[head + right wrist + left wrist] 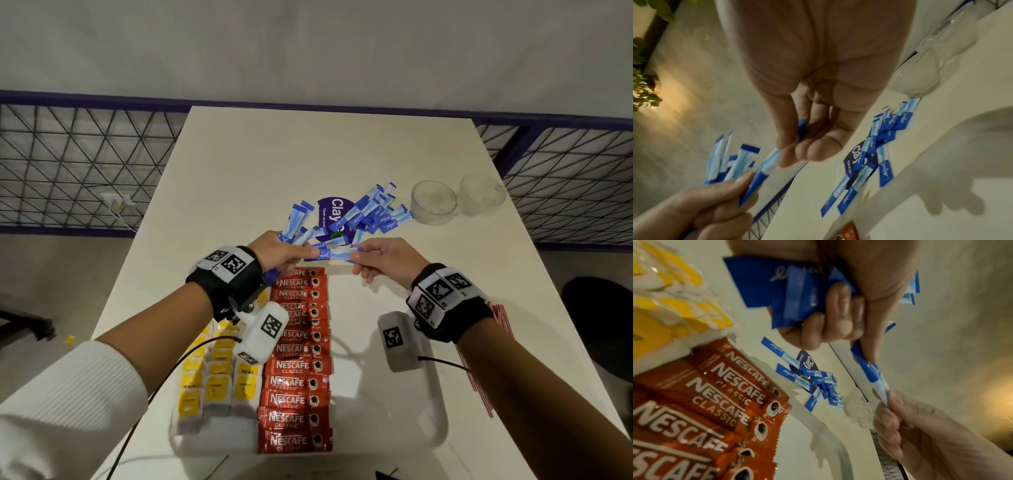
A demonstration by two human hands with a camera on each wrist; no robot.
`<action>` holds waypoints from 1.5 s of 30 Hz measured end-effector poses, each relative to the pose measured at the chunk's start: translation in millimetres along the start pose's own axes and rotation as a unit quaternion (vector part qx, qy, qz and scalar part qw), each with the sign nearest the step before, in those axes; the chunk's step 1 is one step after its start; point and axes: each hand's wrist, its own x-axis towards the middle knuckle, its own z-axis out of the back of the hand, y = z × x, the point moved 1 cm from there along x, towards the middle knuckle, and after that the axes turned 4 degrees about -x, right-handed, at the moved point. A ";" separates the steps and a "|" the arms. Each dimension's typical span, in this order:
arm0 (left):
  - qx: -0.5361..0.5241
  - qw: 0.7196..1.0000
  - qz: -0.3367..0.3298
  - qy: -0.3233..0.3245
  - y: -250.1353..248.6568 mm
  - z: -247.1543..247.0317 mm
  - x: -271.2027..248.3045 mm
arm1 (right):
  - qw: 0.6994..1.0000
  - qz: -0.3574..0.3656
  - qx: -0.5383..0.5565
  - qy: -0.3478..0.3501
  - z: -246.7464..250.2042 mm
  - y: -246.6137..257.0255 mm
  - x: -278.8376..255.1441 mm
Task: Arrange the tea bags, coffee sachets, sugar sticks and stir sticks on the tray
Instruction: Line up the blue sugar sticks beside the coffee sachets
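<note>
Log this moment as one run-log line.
step: gathering sugar sticks | left hand: grips bunch of sugar sticks | right hand: pinches one sugar stick | tray: tea bags, coffee sachets placed

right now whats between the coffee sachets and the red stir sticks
In the head view, a bare stretch of the white tray lies between the coffee sachets and the stir sticks; only the right hand's forearm and wrist camera hang above it.

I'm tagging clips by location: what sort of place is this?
Probably a café or office pantry corner, though it could be a staged setup: a white table against a wire-mesh railing, two glass cups, and a serving tray of Nescafé sachets.
</note>
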 end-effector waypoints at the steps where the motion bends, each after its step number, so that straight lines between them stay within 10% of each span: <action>1: 0.001 1.000 0.009 -0.003 2.8 1.1 0.6 | 1.000 -0.005 0.007 -0.003 3.7 -3.8 -0.9; 14: 0.116 0.992 0.053 -0.005 2.6 -19.6 5.2 | 0.995 -0.057 0.073 -0.036 13.4 -36.0 1.1; 24: 0.022 0.998 0.040 -0.034 7.5 -2.9 7.9 | 0.957 -0.251 0.128 -0.075 12.3 -65.3 18.5; 45: 0.033 0.996 0.053 -0.056 9.1 1.0 3.0 | 0.950 -0.284 -0.055 -0.119 1.2 -73.0 48.2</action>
